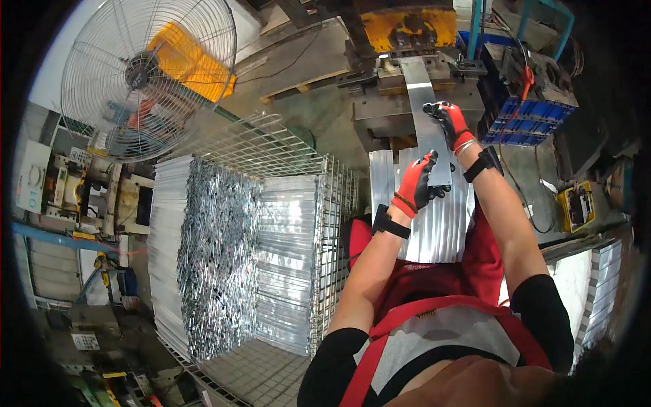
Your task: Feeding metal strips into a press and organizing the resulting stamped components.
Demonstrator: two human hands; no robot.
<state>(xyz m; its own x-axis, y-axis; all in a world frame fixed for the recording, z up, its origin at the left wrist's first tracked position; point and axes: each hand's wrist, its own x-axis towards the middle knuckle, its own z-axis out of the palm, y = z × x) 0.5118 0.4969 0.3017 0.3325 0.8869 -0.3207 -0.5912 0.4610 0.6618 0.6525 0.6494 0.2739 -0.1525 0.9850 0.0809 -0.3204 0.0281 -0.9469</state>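
1. Metal strip (422, 102): long, flat, silvery. Far end sits at the metal block of a machine (383, 112); near end reaches back over a stack of ribbed metal pieces (437, 234). Both hands are at the strip.
2. Left hand (416, 184), in a red glove with black fingers: closed around the near end of the strip, from its left edge. Thumb lies on the upper face; other fingers pass below, partly hidden.
3. Right hand (451, 124), similarly gloved: farther along the strip, at its right edge. Fingers part-curled, tips over the upper face. Cannot tell whether it pinches the metal or only rests on it.
4. Wrists: dark strap (391, 222) on the left, dark band (481, 165) on the right.
5. Ribbed stack: directly in front of the person's body, above red clothing (485, 251); ribs run away from the body.
6. Machine: orange-yellow panel (409, 30) beyond the block. Blue crates (522, 129) to its right; yellow bin (565, 211) nearer, at far right.
7. Left of the person: wire cage (333, 237) holding densely packed metal pieces (217, 258), many seen end-on.
8. Upper left: large round fan (140, 71), with a yellow-orange object (196, 64) visible through its guard.
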